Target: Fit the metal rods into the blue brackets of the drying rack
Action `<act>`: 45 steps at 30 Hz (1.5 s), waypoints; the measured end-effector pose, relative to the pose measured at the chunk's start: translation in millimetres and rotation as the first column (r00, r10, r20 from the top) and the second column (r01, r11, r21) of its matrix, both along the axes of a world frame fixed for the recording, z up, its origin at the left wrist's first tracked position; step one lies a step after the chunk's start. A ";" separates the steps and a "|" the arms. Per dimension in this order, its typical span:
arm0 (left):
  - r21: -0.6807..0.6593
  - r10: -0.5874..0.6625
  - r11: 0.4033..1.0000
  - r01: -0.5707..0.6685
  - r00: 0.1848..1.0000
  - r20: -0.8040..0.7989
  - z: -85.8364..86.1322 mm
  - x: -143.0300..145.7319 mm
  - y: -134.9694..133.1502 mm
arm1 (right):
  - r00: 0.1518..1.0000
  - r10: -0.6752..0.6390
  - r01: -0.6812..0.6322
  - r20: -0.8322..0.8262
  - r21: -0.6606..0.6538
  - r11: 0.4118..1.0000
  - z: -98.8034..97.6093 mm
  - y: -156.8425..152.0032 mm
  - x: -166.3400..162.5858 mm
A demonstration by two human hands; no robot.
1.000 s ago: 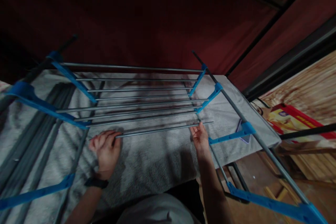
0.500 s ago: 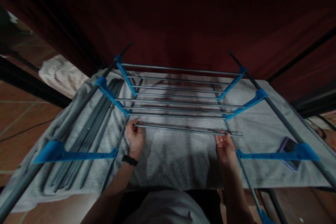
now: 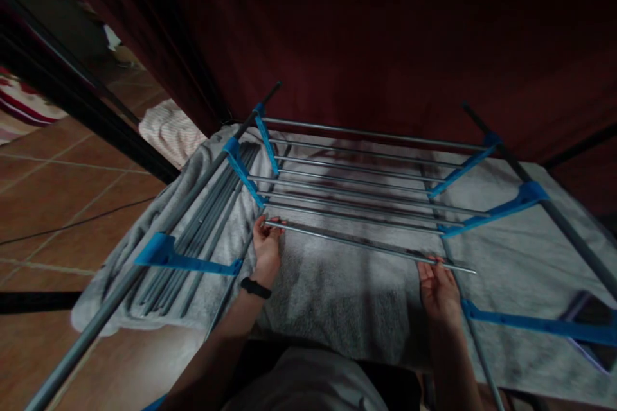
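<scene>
My left hand (image 3: pixel 268 243) pinches the left end of a thin grey metal rod (image 3: pixel 347 241). Near the rod's other end, my right hand (image 3: pixel 439 282) has its fingers around it, and the tip sticks out past them. The rod tilts slightly down to the right in this view. Just beyond it lies a rack frame (image 3: pixel 337 192) of grey tubes, with several rods spanning between blue plastic brackets. A left blue bracket (image 3: pixel 187 261) and a right blue bracket (image 3: pixel 535 322) on the near side have no rod between them.
Several loose grey rods (image 3: pixel 212 225) lie on the grey towel (image 3: pixel 337 308) at the left. A phone (image 3: pixel 590 327) rests at the right, partly behind a bracket. A dark red curtain (image 3: pixel 347 45) hangs behind. Tiled floor (image 3: pixel 62 218) shows at left.
The view has turned left, so the rack appears shifted right. Both hands still hold the same rod, whose right end now sits lower in the picture.
</scene>
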State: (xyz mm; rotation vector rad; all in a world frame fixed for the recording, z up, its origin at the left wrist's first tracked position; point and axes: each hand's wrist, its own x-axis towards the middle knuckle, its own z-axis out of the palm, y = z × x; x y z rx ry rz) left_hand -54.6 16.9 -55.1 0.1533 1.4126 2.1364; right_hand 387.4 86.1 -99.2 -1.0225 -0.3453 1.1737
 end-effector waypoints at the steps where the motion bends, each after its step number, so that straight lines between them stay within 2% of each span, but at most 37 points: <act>1: 0.005 -0.005 1.000 0.005 1.000 0.020 2.0 0.5 0.2 | 1.000 -0.006 0.006 -0.004 -0.007 1.000 0.6 0.5 -0.2; 8: 0.046 -0.146 0.989 0.139 0.967 0.207 17.0 8.1 0.6 | 1.000 0.005 -0.005 -0.009 -0.001 1.000 4.8 0.4 -1.1; 19: -0.016 -0.179 0.982 0.190 0.947 0.268 25.6 15.1 -0.4 | 1.000 0.013 -0.013 0.014 -0.003 1.000 -6.2 5.4 6.3; 25: -0.020 -0.215 0.973 0.232 0.929 0.300 28.2 21.5 -1.6 | 0.996 0.078 -0.079 0.035 0.022 0.997 -4.5 2.6 7.2; 29: -0.006 -0.261 0.960 0.280 0.903 0.340 30.0 33.8 -1.9 | 0.997 0.076 -0.076 0.031 0.019 0.997 -2.6 1.2 6.6; 37: -0.042 -0.293 0.947 0.319 0.907 0.303 22.7 55.4 1.5 | 0.999 0.039 -0.040 0.026 0.022 0.999 -0.8 0.6 3.6; 45: -0.064 -0.332 0.931 0.358 0.909 0.253 13.5 57.5 1.0 | 0.995 0.035 -0.039 0.093 0.040 0.998 4.1 -1.7 -1.1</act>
